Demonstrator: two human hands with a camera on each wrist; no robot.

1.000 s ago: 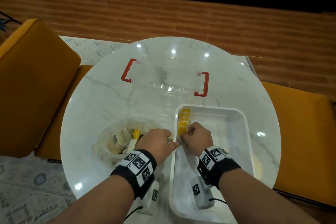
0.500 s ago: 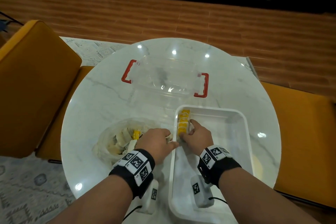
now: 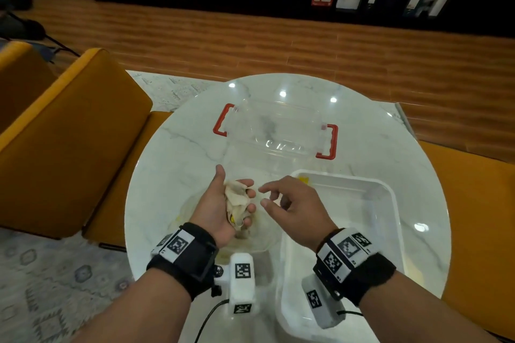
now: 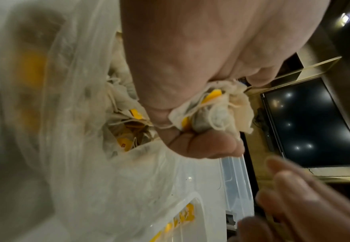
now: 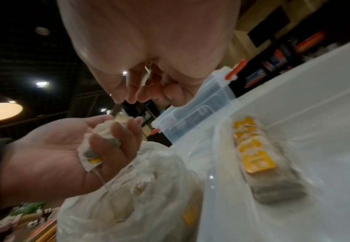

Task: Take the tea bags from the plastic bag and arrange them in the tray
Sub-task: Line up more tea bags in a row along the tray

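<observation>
My left hand (image 3: 214,203) is curled around a soft, crumpled bunch of white paper tea bags with yellow tags (image 3: 237,203), right over the thin, crinkly clear plastic bag (image 5: 128,196) at 7 o'clock on the table. My right hand (image 3: 292,203) is half open and holds nothing. I should pinch just one tag, gently, so the strings don't tangle. A neat row of tea bags (image 5: 254,157) lies in the smooth white plastic tray (image 3: 384,203) at 5 o'clock.
</observation>
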